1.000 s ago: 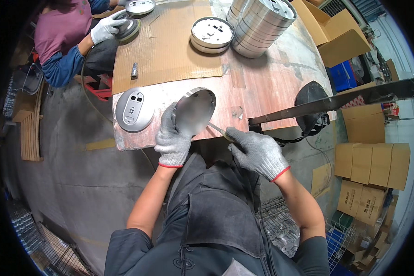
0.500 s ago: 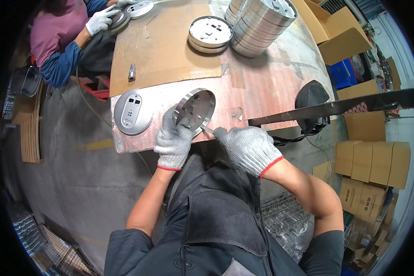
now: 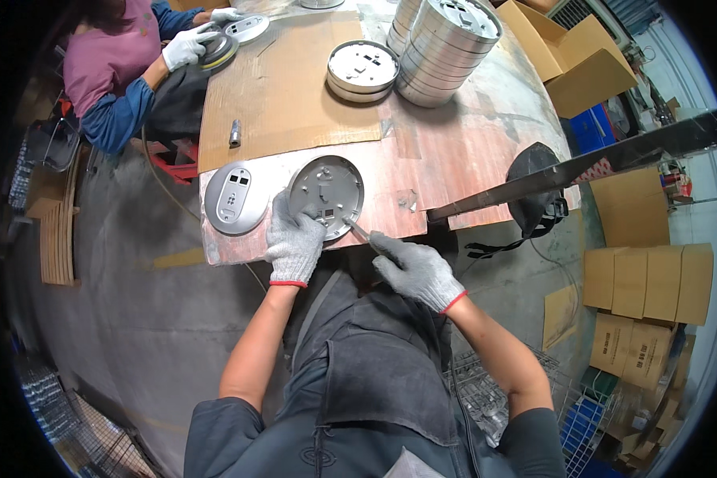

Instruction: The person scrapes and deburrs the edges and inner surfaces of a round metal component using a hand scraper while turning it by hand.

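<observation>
My gloved left hand (image 3: pixel 294 243) grips the lower left rim of a round grey metal housing (image 3: pixel 327 190), fingers behind and thumb over the inside. The housing is tilted at the table's front edge, its hollow inner side with small posts facing me. In my gloved right hand (image 3: pixel 421 269) is a slim metal hand tool (image 3: pixel 358 231); its handle is hidden in the fist. The tool's tip touches or nearly touches the housing's inside near the lower rim. A silver disc-shaped cover (image 3: pixel 236 209) with an oval plate lies left of the housing.
Stacked round metal housings (image 3: pixel 446 60) and a shorter stack (image 3: pixel 362 73) stand farther back. A small metal cylinder (image 3: pixel 235 133) is on the cardboard sheet (image 3: pixel 287 103). A dark metal bar (image 3: pixel 526 185) crosses at right beside a black cap-like object (image 3: pixel 534 191). A co-worker's gloved hand (image 3: pixel 186 48) works far left.
The housing has turned from edge-on to show more of its inside. My right hand has shifted lower with the tool, whose tip now lies at the inner lower rim.
</observation>
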The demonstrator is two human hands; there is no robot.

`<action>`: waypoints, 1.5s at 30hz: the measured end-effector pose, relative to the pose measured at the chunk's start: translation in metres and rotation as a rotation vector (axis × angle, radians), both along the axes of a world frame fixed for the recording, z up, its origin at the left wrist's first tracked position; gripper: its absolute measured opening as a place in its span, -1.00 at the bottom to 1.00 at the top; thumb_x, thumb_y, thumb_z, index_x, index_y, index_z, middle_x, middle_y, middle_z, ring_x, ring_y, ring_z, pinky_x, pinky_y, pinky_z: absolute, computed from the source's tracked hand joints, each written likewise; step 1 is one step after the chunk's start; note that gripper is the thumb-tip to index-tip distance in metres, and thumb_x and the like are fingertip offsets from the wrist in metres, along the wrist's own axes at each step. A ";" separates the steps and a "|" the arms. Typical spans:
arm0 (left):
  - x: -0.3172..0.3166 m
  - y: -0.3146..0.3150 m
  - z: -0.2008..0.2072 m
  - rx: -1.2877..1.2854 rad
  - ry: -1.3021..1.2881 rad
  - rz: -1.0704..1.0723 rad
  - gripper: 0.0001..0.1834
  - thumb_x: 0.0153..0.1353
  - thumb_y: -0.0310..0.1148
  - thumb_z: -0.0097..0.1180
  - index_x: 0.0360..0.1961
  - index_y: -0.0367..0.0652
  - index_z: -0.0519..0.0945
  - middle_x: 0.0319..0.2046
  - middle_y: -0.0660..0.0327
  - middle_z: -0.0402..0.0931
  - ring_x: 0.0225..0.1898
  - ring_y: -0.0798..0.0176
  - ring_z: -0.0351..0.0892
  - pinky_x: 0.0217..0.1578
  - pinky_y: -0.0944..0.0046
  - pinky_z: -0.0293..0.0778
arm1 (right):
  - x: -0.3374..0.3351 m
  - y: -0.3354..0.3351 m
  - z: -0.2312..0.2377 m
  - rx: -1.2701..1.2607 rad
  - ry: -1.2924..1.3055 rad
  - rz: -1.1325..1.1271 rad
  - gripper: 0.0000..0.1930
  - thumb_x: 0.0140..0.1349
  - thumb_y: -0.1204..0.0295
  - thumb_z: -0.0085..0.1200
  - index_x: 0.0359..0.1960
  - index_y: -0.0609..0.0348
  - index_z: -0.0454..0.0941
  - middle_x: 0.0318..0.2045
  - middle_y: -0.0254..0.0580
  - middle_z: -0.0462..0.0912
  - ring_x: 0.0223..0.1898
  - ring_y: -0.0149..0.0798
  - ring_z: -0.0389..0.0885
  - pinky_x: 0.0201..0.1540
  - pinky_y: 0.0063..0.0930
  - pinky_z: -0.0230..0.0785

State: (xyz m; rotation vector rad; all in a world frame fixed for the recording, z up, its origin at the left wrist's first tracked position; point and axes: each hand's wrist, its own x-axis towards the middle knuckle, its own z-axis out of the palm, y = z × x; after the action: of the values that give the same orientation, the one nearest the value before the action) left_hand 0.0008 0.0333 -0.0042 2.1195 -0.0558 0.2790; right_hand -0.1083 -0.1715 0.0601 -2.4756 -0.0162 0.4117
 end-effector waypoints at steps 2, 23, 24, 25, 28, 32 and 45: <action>-0.007 0.000 0.009 -0.031 0.033 -0.021 -0.57 0.19 -0.54 0.04 0.12 -0.23 0.50 -0.07 -0.14 0.63 -0.08 -0.17 0.69 -0.11 0.04 0.61 | -0.005 -0.002 0.005 0.076 -0.242 -0.060 -0.48 0.37 0.20 0.06 0.35 -0.04 0.42 -0.19 0.03 0.74 -0.21 0.10 0.73 -0.14 -0.01 0.57; -0.010 -0.003 0.016 -0.159 -0.063 -0.101 -0.47 0.19 -0.63 0.00 0.23 -0.16 0.50 -0.13 -0.05 0.69 -0.11 -0.05 0.75 -0.12 0.11 0.63 | 0.043 0.020 0.072 -0.529 0.040 0.336 -0.60 0.22 0.23 0.23 0.01 0.14 0.46 -0.53 -0.01 0.67 -0.54 0.06 0.70 -0.57 -0.07 0.49; -0.008 0.001 0.016 -0.174 0.037 -0.074 -0.49 0.20 -0.63 -0.02 0.22 -0.17 0.50 -0.11 -0.03 0.68 -0.08 -0.03 0.75 -0.09 0.14 0.63 | 0.038 0.021 0.069 -0.529 0.041 0.333 -0.60 0.22 0.23 0.23 0.01 0.14 0.46 -0.53 -0.01 0.67 -0.54 0.06 0.70 -0.57 -0.07 0.49; -0.006 0.002 0.024 -0.190 0.118 -0.075 -0.52 0.20 -0.59 0.00 0.18 -0.17 0.51 -0.08 -0.05 0.67 -0.08 -0.06 0.73 -0.08 0.13 0.61 | 0.032 0.021 0.062 -0.512 0.018 0.294 -0.60 0.22 0.24 0.22 0.01 0.14 0.46 -0.52 0.00 0.67 -0.55 0.06 0.70 -0.58 -0.06 0.49; -0.001 0.001 0.044 0.077 0.461 0.044 -0.54 0.20 -0.55 0.04 0.17 -0.19 0.49 -0.09 -0.07 0.67 -0.05 -0.10 0.70 -0.07 0.11 0.59 | 0.013 0.021 0.043 -0.482 0.014 0.213 -0.55 0.23 0.25 0.21 0.11 0.10 0.46 -0.48 0.05 0.68 -0.52 0.05 0.71 -0.54 -0.05 0.50; 0.010 0.007 0.036 0.055 0.438 0.044 -0.49 0.17 -0.51 0.11 0.19 -0.24 0.44 -0.07 -0.12 0.64 0.00 -0.18 0.66 0.00 0.05 0.56 | 0.007 0.010 0.029 -0.170 -0.028 0.057 -0.47 0.28 0.23 0.17 0.29 -0.01 0.47 -0.30 -0.01 0.74 -0.27 0.06 0.76 -0.20 -0.16 0.61; 0.052 0.029 0.083 0.229 0.354 -0.439 -0.35 0.06 -0.34 0.31 0.22 -0.21 0.47 -0.05 -0.05 0.64 -0.01 -0.02 0.66 0.03 0.10 0.53 | -0.003 -0.023 0.049 -0.170 -0.198 -0.013 -0.57 0.28 0.30 0.18 0.20 -0.03 0.53 -0.24 -0.02 0.70 -0.20 0.04 0.73 -0.14 -0.14 0.60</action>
State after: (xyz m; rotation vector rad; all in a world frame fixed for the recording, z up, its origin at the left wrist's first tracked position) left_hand 0.0530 0.0625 0.0790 2.2839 -0.3530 -0.3790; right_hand -0.1108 -0.1942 0.1089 -2.6736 -0.0477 0.1670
